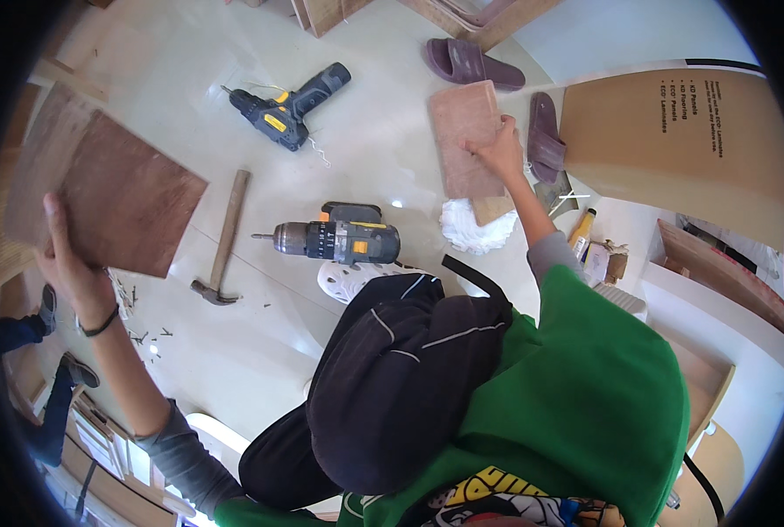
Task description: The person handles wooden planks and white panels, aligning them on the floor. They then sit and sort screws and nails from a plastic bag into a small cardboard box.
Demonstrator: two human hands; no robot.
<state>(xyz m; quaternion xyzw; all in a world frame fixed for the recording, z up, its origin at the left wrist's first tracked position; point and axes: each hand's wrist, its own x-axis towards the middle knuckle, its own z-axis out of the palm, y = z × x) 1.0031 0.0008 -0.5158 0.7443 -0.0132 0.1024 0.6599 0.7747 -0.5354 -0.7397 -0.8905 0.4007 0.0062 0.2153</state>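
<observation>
Two drills (361, 243) on glossy pale floor (383, 162) between hand-held boards (137, 198)

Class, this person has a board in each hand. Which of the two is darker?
The left-hand board, gripped by the left hand: mostly deep reddish brown, while the right-hand board, in the right hand, is paler, pinkish tan.

"Panel (137, 193), your left hand (75, 272)?"
"I list it as wood: faintly mottled, low sheen. Board (466, 123) in my right hand (500, 154): wood look, matt."
"Tools?"
"Hammer (226, 233): wooden handle (228, 224), metal head (213, 292). Drill (348, 241) beside it: plastic body, metal chuck (295, 238)."
"Surroundings?"
"Floor (392, 114): smooth, glossy. Carton (611, 132): matt cardboard."
</observation>
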